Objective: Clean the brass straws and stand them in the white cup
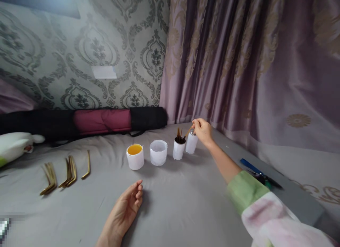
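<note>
My right hand (203, 130) is closed in a pinch on a thin golden-brown stick (188, 130), which slants down toward the rim of a white-wrapped cup (178, 151). More thin brown sticks (179, 133) stand upright in that cup. Just below the hand is a white can (191, 144) with a metal top. Palm turned up and fingers loosely curled, my left hand (127, 206) holds nothing above the grey sheet. Nearest to it are a white tub (135, 162) with a yellow inside and a whitish translucent tub (158, 156).
Bent brass-coloured pieces lie in groups (50, 179) (69, 172), with a single bent piece (87, 165) beside them. A blue-handled tool (252, 166) rests at the right. Along the back lies a black and maroon roll (103, 120); a white plush toy (16, 146) is at the left.
</note>
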`<action>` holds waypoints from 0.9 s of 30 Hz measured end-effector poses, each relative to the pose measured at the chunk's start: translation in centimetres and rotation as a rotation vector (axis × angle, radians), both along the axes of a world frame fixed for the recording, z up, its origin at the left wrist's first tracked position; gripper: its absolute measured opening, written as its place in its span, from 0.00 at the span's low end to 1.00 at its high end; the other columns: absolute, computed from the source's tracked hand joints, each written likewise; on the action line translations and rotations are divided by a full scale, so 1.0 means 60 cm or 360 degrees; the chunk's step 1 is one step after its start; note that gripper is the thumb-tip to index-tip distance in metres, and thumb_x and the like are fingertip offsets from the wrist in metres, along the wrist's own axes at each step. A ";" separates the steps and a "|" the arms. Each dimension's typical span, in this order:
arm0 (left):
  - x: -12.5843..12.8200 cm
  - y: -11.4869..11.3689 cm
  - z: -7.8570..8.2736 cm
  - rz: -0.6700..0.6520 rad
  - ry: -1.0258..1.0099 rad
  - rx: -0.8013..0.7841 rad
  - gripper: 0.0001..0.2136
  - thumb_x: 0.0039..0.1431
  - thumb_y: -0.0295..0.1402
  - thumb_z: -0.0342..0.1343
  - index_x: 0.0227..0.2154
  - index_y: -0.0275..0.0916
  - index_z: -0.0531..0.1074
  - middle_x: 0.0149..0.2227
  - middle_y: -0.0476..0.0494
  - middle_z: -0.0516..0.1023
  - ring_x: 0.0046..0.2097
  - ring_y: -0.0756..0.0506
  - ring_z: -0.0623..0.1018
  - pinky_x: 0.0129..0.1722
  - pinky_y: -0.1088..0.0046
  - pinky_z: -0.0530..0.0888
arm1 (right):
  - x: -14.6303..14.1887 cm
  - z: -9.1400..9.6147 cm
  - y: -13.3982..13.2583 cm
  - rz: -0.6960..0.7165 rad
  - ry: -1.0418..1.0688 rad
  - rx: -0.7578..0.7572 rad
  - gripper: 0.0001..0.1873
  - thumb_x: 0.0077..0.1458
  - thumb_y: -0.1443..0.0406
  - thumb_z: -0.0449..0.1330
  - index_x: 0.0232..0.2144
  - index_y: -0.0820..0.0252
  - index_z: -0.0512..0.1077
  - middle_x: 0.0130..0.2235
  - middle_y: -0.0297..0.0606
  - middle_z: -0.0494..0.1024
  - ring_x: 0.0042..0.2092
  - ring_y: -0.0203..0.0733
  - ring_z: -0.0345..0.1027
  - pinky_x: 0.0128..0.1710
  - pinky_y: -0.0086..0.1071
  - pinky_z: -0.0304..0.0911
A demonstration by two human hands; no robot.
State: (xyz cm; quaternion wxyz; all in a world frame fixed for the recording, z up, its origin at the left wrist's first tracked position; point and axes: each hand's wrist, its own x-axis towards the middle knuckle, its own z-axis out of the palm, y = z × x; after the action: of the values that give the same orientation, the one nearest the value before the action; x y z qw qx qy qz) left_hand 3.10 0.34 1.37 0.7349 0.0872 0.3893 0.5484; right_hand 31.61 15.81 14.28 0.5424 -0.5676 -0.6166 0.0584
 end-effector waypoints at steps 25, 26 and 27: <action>0.000 -0.001 -0.002 0.0020 0.0007 0.0005 0.07 0.55 0.22 0.49 0.36 0.29 0.69 0.27 0.47 0.67 0.22 0.57 0.65 0.18 0.82 0.67 | -0.014 -0.017 0.024 0.0143 -0.0363 -0.0279 0.13 0.54 0.64 0.47 0.29 0.60 0.70 0.25 0.32 0.75 0.23 0.31 0.65 0.30 0.26 0.59; 0.000 -0.001 -0.003 0.0020 0.0005 0.0007 0.06 0.55 0.22 0.49 0.36 0.29 0.69 0.27 0.47 0.67 0.23 0.57 0.65 0.18 0.82 0.66 | -0.014 -0.017 0.025 0.0144 -0.0375 -0.0288 0.13 0.54 0.64 0.47 0.29 0.60 0.70 0.25 0.31 0.75 0.24 0.31 0.66 0.30 0.26 0.59; 0.000 -0.001 -0.003 0.0019 0.0004 0.0007 0.06 0.55 0.22 0.49 0.35 0.29 0.69 0.27 0.47 0.67 0.23 0.57 0.65 0.18 0.82 0.66 | -0.014 -0.018 0.024 0.0146 -0.0386 -0.0294 0.13 0.54 0.64 0.47 0.29 0.60 0.70 0.25 0.31 0.75 0.24 0.31 0.66 0.31 0.26 0.59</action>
State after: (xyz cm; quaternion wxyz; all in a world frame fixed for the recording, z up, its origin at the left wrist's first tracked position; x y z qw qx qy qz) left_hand 3.08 0.28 1.19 0.7311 0.0873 0.3893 0.5535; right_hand 30.76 17.27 13.20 0.4061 -0.5892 -0.6949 0.0706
